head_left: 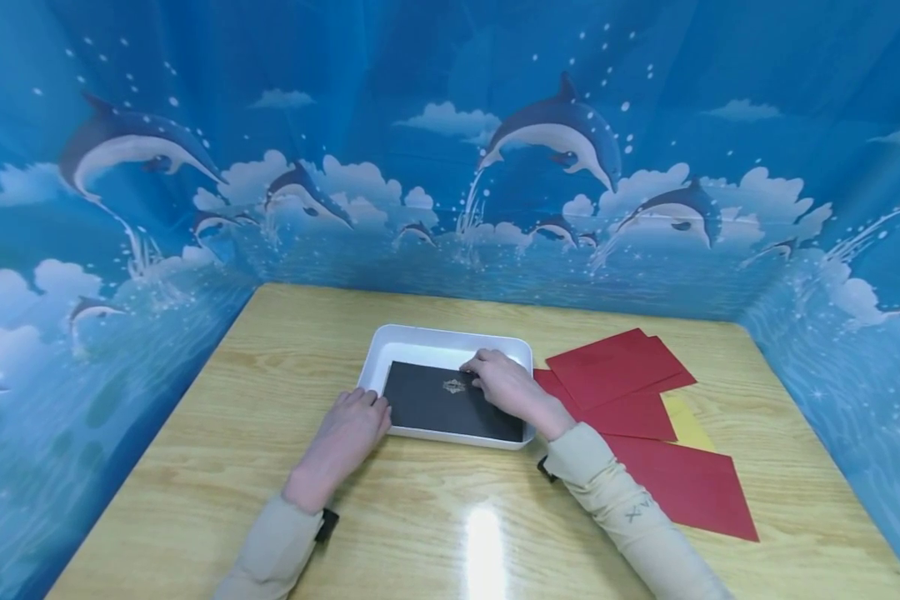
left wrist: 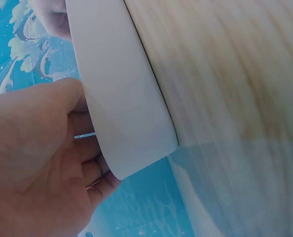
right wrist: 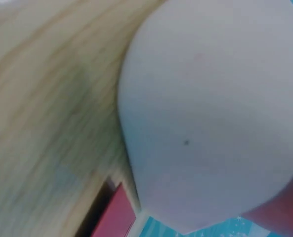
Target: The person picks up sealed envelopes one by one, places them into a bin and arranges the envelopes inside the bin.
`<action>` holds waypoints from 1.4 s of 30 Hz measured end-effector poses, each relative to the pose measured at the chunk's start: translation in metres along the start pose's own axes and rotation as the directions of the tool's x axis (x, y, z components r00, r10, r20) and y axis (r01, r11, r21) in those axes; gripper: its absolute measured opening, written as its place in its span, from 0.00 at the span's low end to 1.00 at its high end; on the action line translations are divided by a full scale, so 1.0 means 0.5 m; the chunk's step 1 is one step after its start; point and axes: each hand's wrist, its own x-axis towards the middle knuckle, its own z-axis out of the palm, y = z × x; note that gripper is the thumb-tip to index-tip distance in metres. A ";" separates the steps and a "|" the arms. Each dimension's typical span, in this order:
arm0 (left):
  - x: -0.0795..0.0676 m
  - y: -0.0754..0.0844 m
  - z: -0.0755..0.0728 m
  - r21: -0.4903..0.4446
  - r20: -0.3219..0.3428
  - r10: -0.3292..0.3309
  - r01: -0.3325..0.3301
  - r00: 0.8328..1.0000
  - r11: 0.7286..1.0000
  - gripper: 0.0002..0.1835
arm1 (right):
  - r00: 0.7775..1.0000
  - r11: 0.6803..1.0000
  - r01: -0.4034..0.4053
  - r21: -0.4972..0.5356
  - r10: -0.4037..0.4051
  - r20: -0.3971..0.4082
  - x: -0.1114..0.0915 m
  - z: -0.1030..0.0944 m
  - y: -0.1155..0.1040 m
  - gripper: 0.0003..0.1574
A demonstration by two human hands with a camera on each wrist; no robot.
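Observation:
A white rectangular tray stands on the table. In it lies a flat black rectangular piece with a gold emblem, its kind not clear. My left hand holds the tray's front left corner; in the left wrist view that hand has its thumb against the tray wall and its fingers bent behind the rim. Reaching over the tray's right side, my right hand pinches the black piece near its far edge. The right wrist view is mostly filled by the tray's outer wall, which hides the fingers.
Several red envelope-like sheets overlap right of the tray, partly under my right forearm. A yellow sheet shows between them. The wooden table is bordered by blue dolphin-print curtains.

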 end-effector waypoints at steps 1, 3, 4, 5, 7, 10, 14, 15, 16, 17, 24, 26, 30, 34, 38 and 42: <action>0.000 0.000 0.000 -0.002 0.005 -0.001 0.001 1.000 1.000 0.09 | 1.000 1.000 -0.005 0.004 0.005 0.012 -0.002 0.000 0.001 0.17; -0.001 0.000 0.000 -0.004 0.014 -0.003 0.003 1.000 1.000 0.09 | 0.999 1.000 -0.014 0.009 0.013 0.031 -0.004 0.000 0.002 0.17; -0.001 0.000 0.001 -0.003 0.017 -0.004 0.004 1.000 1.000 0.09 | 0.999 1.000 -0.015 0.011 0.015 0.038 -0.005 0.000 0.002 0.17; -0.001 0.000 0.001 -0.002 0.020 -0.004 0.004 1.000 1.000 0.09 | 0.999 1.000 -0.015 0.010 0.015 0.039 -0.006 -0.001 0.003 0.17; -0.001 0.000 0.003 0.002 0.028 -0.006 0.006 1.000 1.000 0.08 | 0.999 1.000 -0.018 0.016 0.017 0.036 -0.010 -0.003 0.004 0.16; -0.002 -0.001 0.005 0.005 0.041 -0.012 0.012 0.999 1.000 0.09 | 1.000 0.999 -0.022 0.029 0.022 -0.007 -0.018 -0.010 0.005 0.13; -0.002 -0.001 0.005 0.004 0.043 -0.015 0.015 0.999 1.000 0.09 | 0.990 1.000 -0.002 0.030 0.006 -0.141 -0.038 -0.026 0.006 0.06; -0.002 0.000 0.005 0.003 0.039 -0.014 0.014 0.999 1.000 0.09 | 0.984 1.000 0.006 0.028 0.000 -0.179 -0.044 -0.031 0.007 0.05; -0.002 0.000 0.005 0.002 0.035 -0.014 0.014 0.999 1.000 0.09 | 0.976 1.000 0.012 0.027 -0.006 -0.216 -0.052 -0.036 0.008 0.04; -0.002 0.000 0.004 0.003 0.030 -0.012 0.012 0.999 1.000 0.09 | 0.969 1.000 0.014 0.024 -0.007 -0.248 -0.060 -0.042 0.010 0.04; 0.002 0.003 0.002 0.006 0.024 -0.007 0.007 1.000 1.000 0.09 | 0.929 0.998 -0.060 0.031 0.067 -0.364 -0.135 -0.092 0.047 0.09; 0.002 0.003 0.002 0.007 0.022 -0.006 0.005 1.000 1.000 0.09 | 0.919 0.994 -0.104 0.024 0.106 -0.380 -0.163 -0.103 0.066 0.10; 0.003 0.003 0.000 0.013 0.017 -0.001 0.001 1.000 1.000 0.09 | 0.900 0.983 -0.183 -0.001 0.167 -0.402 -0.224 -0.118 0.110 0.10; 0.003 0.003 -0.002 0.019 0.015 0.001 -0.001 1.000 1.000 0.08 | 0.892 0.971 -0.235 -0.035 0.201 -0.404 -0.285 -0.123 0.151 0.11; 0.004 0.004 -0.003 0.017 0.012 0.005 -0.005 1.000 1.000 0.08 | 0.897 0.955 -0.294 -0.048 0.258 -0.359 -0.341 -0.122 0.184 0.12; 0.003 0.003 -0.002 0.014 0.012 0.007 -0.008 1.000 1.000 0.07 | 0.904 0.941 -0.336 -0.051 0.306 -0.299 -0.385 -0.115 0.208 0.15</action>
